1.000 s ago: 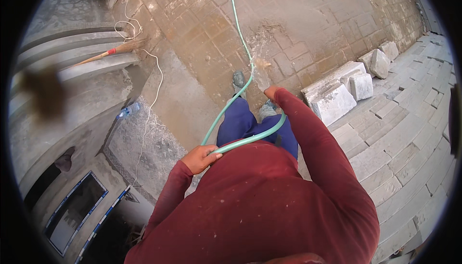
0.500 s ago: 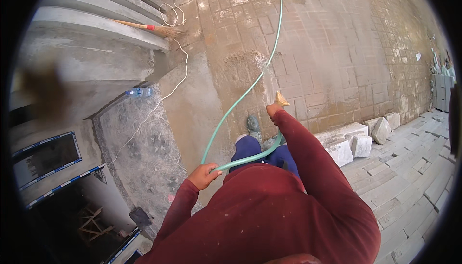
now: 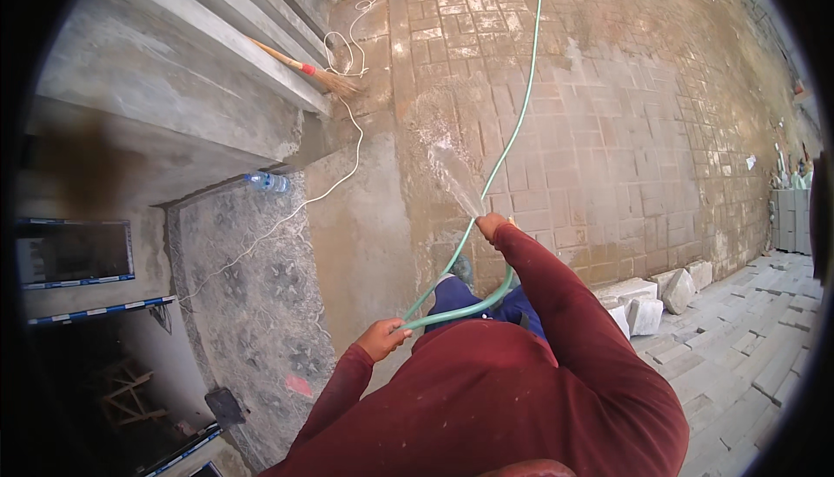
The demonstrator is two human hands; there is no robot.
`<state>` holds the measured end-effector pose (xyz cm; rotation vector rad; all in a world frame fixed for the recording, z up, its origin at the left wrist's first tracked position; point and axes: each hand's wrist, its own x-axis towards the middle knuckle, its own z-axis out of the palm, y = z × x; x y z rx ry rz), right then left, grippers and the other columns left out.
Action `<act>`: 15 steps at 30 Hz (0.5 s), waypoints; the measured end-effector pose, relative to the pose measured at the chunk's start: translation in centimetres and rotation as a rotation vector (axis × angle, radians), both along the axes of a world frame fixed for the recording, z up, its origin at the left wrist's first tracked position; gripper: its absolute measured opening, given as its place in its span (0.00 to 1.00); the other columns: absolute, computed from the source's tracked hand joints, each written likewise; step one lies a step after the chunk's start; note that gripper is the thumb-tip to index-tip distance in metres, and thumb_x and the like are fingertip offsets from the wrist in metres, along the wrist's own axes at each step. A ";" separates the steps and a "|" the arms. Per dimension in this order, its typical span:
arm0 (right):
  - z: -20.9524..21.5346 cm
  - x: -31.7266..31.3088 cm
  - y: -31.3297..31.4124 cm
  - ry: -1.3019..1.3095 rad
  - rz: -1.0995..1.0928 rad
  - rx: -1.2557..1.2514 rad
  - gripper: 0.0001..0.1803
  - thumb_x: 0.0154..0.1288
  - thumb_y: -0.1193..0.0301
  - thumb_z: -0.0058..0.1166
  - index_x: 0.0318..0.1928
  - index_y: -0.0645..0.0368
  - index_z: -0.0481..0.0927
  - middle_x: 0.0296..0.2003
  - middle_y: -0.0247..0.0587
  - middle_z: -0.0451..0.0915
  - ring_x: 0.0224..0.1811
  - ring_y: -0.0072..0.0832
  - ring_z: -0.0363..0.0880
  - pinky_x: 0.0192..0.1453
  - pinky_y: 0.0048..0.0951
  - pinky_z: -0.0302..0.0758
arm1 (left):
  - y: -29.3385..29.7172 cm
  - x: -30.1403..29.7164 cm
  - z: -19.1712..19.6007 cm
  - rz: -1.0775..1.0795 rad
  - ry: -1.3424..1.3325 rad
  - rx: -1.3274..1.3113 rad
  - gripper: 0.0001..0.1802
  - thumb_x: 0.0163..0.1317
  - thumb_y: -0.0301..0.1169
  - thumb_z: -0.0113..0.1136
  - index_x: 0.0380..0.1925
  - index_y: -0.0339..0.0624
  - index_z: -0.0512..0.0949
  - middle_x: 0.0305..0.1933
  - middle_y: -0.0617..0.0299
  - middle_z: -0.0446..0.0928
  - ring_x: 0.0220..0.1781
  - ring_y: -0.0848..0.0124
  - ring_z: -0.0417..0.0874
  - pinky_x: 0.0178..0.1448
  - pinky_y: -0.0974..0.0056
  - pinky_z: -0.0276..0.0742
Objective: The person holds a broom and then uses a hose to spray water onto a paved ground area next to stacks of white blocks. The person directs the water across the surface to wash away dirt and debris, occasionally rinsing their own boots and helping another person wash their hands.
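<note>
Centrally, the right hand (image 3: 492, 227) is closed around the end of a green hose (image 3: 512, 129), from which a spray of water (image 3: 447, 164) fans out over the wet brick paving (image 3: 608, 112) toward the far left. Nearer, the left hand (image 3: 382, 338) grips a loop of the same hose, which curves between both hands and then runs far up the paving. At left lie a broom (image 3: 304, 67), a white cord (image 3: 339, 177) and a plastic bottle (image 3: 268, 182); loose concrete blocks (image 3: 647, 299) sit at right.
</note>
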<state>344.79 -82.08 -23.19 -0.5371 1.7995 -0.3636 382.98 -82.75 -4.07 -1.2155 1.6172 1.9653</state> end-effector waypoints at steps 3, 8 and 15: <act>-2.1 -1.1 -0.4 -0.053 -0.128 -0.085 0.19 0.63 0.59 0.40 0.26 0.63 0.74 0.16 0.45 0.69 0.13 0.34 0.67 0.16 0.39 0.63 | 0.2 -0.6 0.5 0.008 -0.006 -0.002 0.11 0.66 0.38 0.57 0.32 0.42 0.76 0.20 0.71 0.68 0.20 0.82 0.65 0.24 0.74 0.60; -2.1 -3.0 -0.1 -0.137 -0.549 -0.059 0.16 0.62 0.62 0.40 0.24 0.58 0.72 0.14 0.40 0.63 0.12 0.30 0.61 0.15 0.36 0.54 | 1.8 -2.1 1.5 0.081 -0.083 -0.001 0.13 0.66 0.40 0.57 0.31 0.41 0.76 0.21 0.70 0.69 0.22 0.81 0.67 0.27 0.71 0.64; -10.8 -7.0 7.6 -0.085 -0.534 -0.038 0.13 0.60 0.68 0.36 0.24 0.61 0.71 0.15 0.43 0.66 0.13 0.31 0.63 0.17 0.40 0.55 | 4.1 -6.5 1.8 0.039 -0.090 0.020 0.12 0.67 0.38 0.56 0.33 0.41 0.76 0.21 0.71 0.69 0.21 0.82 0.65 0.25 0.73 0.60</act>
